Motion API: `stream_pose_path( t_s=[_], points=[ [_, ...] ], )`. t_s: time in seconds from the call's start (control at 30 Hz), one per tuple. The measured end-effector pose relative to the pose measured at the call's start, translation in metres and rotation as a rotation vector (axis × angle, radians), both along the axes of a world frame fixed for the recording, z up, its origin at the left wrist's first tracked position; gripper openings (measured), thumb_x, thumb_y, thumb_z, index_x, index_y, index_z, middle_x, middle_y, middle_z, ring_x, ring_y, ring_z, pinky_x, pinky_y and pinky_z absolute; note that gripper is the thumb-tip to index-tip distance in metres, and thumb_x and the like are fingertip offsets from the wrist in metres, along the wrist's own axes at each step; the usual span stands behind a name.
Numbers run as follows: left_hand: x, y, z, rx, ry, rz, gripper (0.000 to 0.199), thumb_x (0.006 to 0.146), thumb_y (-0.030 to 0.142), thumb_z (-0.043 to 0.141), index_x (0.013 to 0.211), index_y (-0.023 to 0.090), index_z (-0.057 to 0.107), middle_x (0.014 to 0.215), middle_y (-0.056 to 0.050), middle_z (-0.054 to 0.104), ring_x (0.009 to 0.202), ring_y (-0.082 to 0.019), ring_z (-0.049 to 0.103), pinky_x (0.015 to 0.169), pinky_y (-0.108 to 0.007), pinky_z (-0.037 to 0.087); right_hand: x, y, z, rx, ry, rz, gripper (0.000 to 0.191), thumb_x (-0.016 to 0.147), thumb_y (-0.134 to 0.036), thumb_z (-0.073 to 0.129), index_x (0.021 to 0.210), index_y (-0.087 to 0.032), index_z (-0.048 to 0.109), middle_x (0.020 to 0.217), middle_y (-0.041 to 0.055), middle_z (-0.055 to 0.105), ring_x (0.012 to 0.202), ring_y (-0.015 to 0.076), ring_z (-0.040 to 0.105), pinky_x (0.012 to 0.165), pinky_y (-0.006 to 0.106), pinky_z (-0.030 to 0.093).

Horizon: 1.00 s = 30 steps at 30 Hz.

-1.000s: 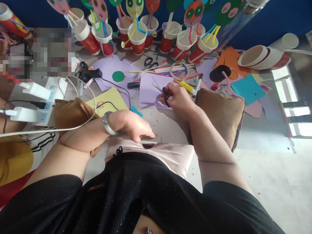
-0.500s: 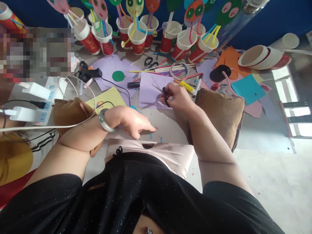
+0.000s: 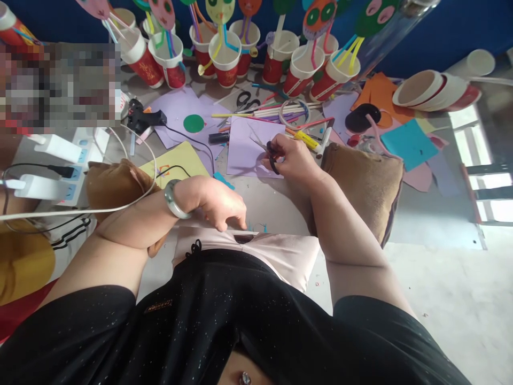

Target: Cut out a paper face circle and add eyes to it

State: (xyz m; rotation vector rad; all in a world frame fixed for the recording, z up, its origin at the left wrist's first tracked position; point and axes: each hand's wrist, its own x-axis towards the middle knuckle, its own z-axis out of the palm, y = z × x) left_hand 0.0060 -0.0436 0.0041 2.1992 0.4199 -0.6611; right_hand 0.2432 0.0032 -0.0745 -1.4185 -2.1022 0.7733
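Observation:
My right hand (image 3: 294,156) is closed around the black handles of a pair of scissors (image 3: 262,143), whose blades lie slightly apart over a purple paper sheet (image 3: 242,155). Low over the table's front edge, my left hand (image 3: 220,202) points its bent fingers downward with nothing seen in them. Small blue scraps (image 3: 264,228) lie just right of its fingertips. A green bangle circles the left wrist. Behind the sheet are a black marker (image 3: 218,138), a yellow marker (image 3: 306,140) and a roll of tape (image 3: 294,114).
Red and white cups (image 3: 225,61) with paper faces line the back. Stacked cups (image 3: 419,90) lie at the right. Brown cushions (image 3: 360,187) flank my arms. A power strip (image 3: 80,166) with cables is at the left, beside another person.
My left hand has drawn back toward the table's front edge, and its extended index finger has curled down. My right hand and the scissors have hardly moved.

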Motion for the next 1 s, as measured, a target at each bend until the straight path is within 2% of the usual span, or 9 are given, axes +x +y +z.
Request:
stream_pose_path(
  t_s=[0.03,0.1,0.27,0.43,0.6,0.67,0.8,0.87,1.0],
  points=[
    [0.001,0.0,-0.001,-0.079,0.038,-0.082,0.061,0.07,0.012,0.068,0.125,0.031,0.083,0.069,0.002,0.076,0.056,-0.017,0.058,0.056,-0.027,0.042,0.0,0.0,0.0,-0.004,0.001,0.0,0.04,0.077,-0.053,0.084,0.085,-0.028,0.055,0.088,0.0033,0.08,0.082,0.0262,0.075,0.073,0.039,0.057],
    [0.003,0.001,-0.001,-0.108,0.071,-0.097,0.07,0.072,0.015,0.068,0.14,0.03,0.076,0.076,0.001,0.079,0.064,-0.019,0.063,0.061,-0.027,0.045,0.0,0.0,0.0,-0.004,0.003,-0.002,0.04,0.077,-0.053,0.084,0.085,-0.028,0.055,0.088,0.0032,0.08,0.083,0.0266,0.076,0.074,0.039,0.057],
    [0.008,0.001,-0.002,-0.04,0.109,-0.106,0.096,0.076,0.02,0.069,0.169,0.031,0.045,0.105,-0.006,0.084,0.075,-0.022,0.068,0.068,-0.029,0.049,0.0,0.0,-0.001,0.009,0.008,0.003,0.038,0.077,-0.051,0.084,0.086,-0.027,0.055,0.087,0.0034,0.08,0.082,0.0264,0.076,0.074,0.038,0.056],
    [0.016,-0.006,-0.004,-0.098,0.093,-0.164,0.106,0.078,0.02,0.069,0.175,0.027,0.028,0.089,-0.002,0.081,0.072,-0.022,0.067,0.064,-0.029,0.047,-0.001,0.0,0.001,0.006,-0.011,-0.003,0.036,0.075,-0.046,0.084,0.085,-0.028,0.055,0.088,0.0033,0.08,0.081,0.0256,0.075,0.073,0.037,0.055],
    [0.009,0.002,0.006,-0.225,0.023,-0.207,0.069,0.081,0.018,0.07,0.151,0.018,0.068,0.081,-0.003,0.079,0.074,-0.019,0.069,0.07,-0.027,0.05,-0.002,-0.001,0.002,0.004,-0.005,-0.01,0.032,0.073,-0.036,0.081,0.083,-0.028,0.052,0.087,0.0026,0.08,0.079,0.0249,0.074,0.073,0.037,0.056],
    [-0.001,0.011,0.011,-0.101,-0.004,-0.071,0.052,0.084,0.021,0.071,0.135,0.018,0.078,0.082,-0.003,0.08,0.074,-0.018,0.069,0.071,-0.026,0.05,-0.002,0.0,0.002,0.006,0.001,-0.006,0.031,0.073,-0.034,0.08,0.083,-0.027,0.052,0.088,0.0027,0.08,0.078,0.0238,0.073,0.073,0.037,0.055],
    [-0.02,0.031,0.01,0.469,0.034,0.342,0.036,0.087,0.021,0.065,0.117,0.022,0.083,0.09,-0.004,0.081,0.087,-0.022,0.073,0.079,-0.029,0.048,-0.002,0.0,0.002,0.022,0.0,0.011,0.026,0.07,-0.028,0.078,0.083,-0.025,0.055,0.087,0.0048,0.08,0.077,0.0227,0.071,0.072,0.036,0.054],
    [-0.024,0.036,0.006,0.584,0.085,0.4,0.037,0.086,0.016,0.062,0.116,0.023,0.083,0.099,-0.006,0.082,0.098,-0.025,0.074,0.084,-0.032,0.049,-0.001,0.001,0.002,0.025,-0.001,0.02,0.026,0.07,-0.028,0.077,0.084,-0.024,0.056,0.087,0.0052,0.08,0.076,0.0224,0.07,0.071,0.035,0.053],
    [-0.019,0.034,0.004,0.627,0.167,0.35,0.036,0.084,0.009,0.061,0.112,0.02,0.081,0.111,-0.008,0.081,0.106,-0.027,0.073,0.085,-0.032,0.05,-0.002,0.0,0.004,0.025,0.002,0.02,0.026,0.069,-0.028,0.076,0.084,-0.025,0.056,0.087,0.0053,0.08,0.075,0.0214,0.069,0.07,0.034,0.052]
  ],
)
